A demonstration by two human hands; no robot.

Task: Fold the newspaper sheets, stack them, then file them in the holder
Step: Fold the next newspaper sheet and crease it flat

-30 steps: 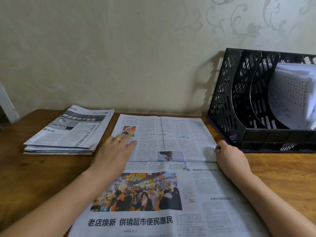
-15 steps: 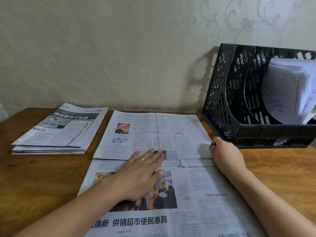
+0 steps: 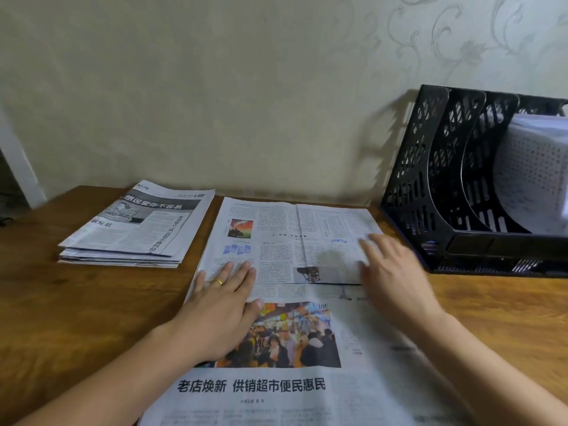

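Observation:
A large newspaper sheet [image 3: 285,388] lies on the wooden table in front of me, its far part folded toward me into a flap [image 3: 292,238] with a crease across the middle. My left hand [image 3: 221,299] presses flat on the left end of that crease, fingers straight, a gold ring on one finger. My right hand [image 3: 390,272] lies flat on the flap's right side, fingers spread and blurred. A stack of folded newspapers [image 3: 135,229] sits at the far left. The black mesh file holder [image 3: 430,179] stands at the far right.
The holder's right compartment contains white papers [image 3: 534,176]. A patterned wall runs close behind the table. Bare wood table [image 3: 76,302] shows left of the sheet and to the right [image 3: 498,309] in front of the holder.
My left hand slid back left along the crease from the sheet's middle. My right hand uncurled from the flap's right edge and now lies flat on it. The camera shifted.

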